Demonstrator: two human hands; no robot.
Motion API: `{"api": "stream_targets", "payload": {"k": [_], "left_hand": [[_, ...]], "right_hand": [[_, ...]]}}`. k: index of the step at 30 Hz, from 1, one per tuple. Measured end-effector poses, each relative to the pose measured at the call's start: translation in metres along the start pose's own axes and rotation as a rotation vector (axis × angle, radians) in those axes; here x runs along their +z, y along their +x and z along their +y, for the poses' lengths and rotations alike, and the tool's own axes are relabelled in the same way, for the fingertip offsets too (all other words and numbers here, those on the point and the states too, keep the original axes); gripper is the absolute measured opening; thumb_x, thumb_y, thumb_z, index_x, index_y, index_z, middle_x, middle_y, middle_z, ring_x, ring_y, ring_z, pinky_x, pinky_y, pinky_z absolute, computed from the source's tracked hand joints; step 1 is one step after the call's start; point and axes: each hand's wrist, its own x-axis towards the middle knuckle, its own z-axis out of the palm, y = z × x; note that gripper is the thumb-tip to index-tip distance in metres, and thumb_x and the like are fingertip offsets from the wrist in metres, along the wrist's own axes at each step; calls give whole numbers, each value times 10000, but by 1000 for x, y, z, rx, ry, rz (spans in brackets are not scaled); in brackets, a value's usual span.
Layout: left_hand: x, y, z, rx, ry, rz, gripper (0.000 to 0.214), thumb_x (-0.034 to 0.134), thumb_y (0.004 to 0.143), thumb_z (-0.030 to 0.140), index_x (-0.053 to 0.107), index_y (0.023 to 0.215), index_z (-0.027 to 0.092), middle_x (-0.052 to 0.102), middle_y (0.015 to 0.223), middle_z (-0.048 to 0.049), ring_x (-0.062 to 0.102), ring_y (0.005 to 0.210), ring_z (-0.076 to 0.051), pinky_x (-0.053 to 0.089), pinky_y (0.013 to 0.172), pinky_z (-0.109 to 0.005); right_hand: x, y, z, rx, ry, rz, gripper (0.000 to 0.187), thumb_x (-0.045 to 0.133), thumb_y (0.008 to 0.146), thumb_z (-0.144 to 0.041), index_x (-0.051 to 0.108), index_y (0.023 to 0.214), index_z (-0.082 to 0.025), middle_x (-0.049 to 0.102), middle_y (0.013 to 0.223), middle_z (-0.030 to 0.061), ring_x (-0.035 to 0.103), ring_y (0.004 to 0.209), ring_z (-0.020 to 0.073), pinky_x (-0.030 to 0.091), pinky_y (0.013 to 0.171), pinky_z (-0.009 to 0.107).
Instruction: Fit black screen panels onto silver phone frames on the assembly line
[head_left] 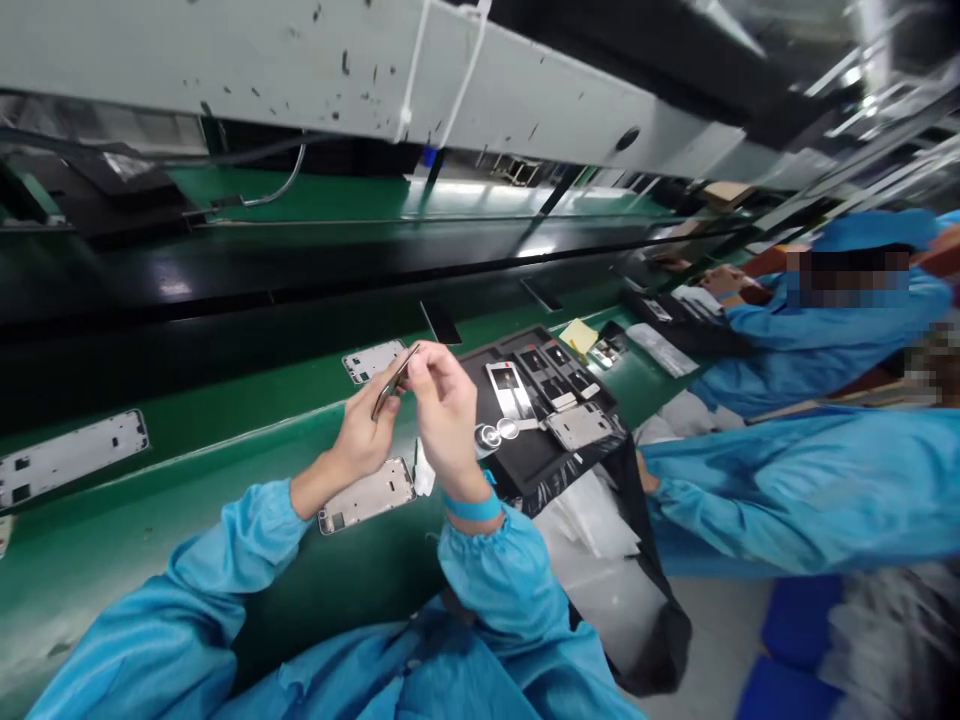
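Note:
A thin, dark phone part [393, 385], seen nearly edge-on, is held up over the green bench. My left hand [361, 432] is closed around its lower side, thumb against it. At its upper end, my right hand [448, 405], with a blue band at the wrist, pinches with thumb and fingertips; any small piece in that pinch is hidden. Beneath my left wrist lies a pale phone frame [369, 497] with small cut-outs. Another pale phone frame [373, 361] lies just beyond my hands. Close to my right wrist is a white wipe or paper [424, 468].
Right of my hands, a black tray [517, 455] bears several phone parts and small round containers [491, 436]. A black bag [660, 640] with clear plastic hangs at the bench edge. Co-workers' blue sleeves [787, 490] reach in from the right. A grey beam [300, 70] crosses above.

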Motion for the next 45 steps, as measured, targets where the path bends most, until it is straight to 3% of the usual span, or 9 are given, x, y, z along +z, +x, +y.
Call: {"api": "stream_targets", "payload": {"k": [8, 12, 15, 21, 30, 33, 37, 42, 45], "left_hand": [[-27, 20, 8, 204, 126, -152, 491, 543, 1114, 524, 688, 1491, 244, 733, 1455, -144, 747, 1250, -279, 604, 1100, -445], [-45, 44, 19, 8, 51, 299, 561, 550, 1047, 717, 757, 1105, 199, 818, 1077, -106, 796, 911, -224, 667, 898, -383], [-54, 60, 24, -56, -79, 506, 559, 605, 999, 753, 697, 1030, 203, 804, 981, -82, 786, 803, -213, 685, 788, -372], [-50, 61, 24, -250, -292, 411, 563, 660, 993, 711, 673, 1094, 157, 822, 993, -124, 818, 837, -255, 714, 787, -433], [-54, 56, 50, -420, -368, 334, 572, 610, 1030, 697, 709, 1107, 139, 836, 1115, -162, 837, 957, -271, 700, 913, -457], [-30, 44, 64, -469, -325, 164, 642, 677, 956, 752, 738, 1129, 137, 830, 1155, -185, 826, 1034, -319, 710, 834, -421], [19, 39, 75, -543, -265, -172, 767, 712, 863, 843, 720, 1300, 213, 819, 1172, -166, 807, 1054, -356, 659, 599, -361], [126, 58, 50, -290, -118, -362, 856, 450, 986, 871, 517, 1592, 270, 733, 1370, -170, 720, 1282, -340, 615, 1053, -511], [216, 54, 21, -20, 478, -614, 995, 580, 985, 780, 347, 1713, 143, 457, 1686, -281, 443, 1581, -415, 351, 1306, -582]], "right_hand": [[-4, 7, 11, -52, 73, 0, 295, 625, 1068, -522, 598, 938, -258, 658, 1109, 48, 706, 1020, 199, 623, 921, 370], [-14, -14, 59, 130, -356, -197, 269, 533, 1104, -394, 609, 898, -239, 635, 1377, 120, 601, 1362, 256, 519, 1130, 442], [-15, -31, 100, 344, -651, -417, 226, 649, 1026, -255, 635, 804, -214, 674, 1292, 139, 610, 1310, 282, 477, 1118, 461], [-15, -44, 129, 386, -710, -466, 158, 685, 1015, -220, 686, 857, -200, 656, 1370, 115, 540, 1352, 278, 392, 1096, 430], [-19, -38, 99, 342, -570, -288, 189, 579, 1080, -323, 702, 1005, -200, 708, 1262, 149, 630, 1272, 299, 479, 1105, 490], [-27, -35, 67, 324, -304, -273, 434, 420, 1145, -516, 724, 1096, -209, 761, 1009, 73, 730, 972, 224, 611, 868, 366], [-61, -46, 21, 396, 280, -240, 606, 661, 925, -817, 719, 895, -215, 682, 716, 1, 720, 707, 218, 624, 663, 349], [-167, -81, -23, 331, 373, 266, 613, 642, 941, -801, 694, 1242, -270, 821, 1039, 89, 803, 894, 298, 682, 786, 517], [-242, -101, -43, 190, 200, 628, 646, 474, 1009, -807, 724, 1249, -262, 816, 1215, 132, 801, 982, 302, 670, 893, 537]]}}
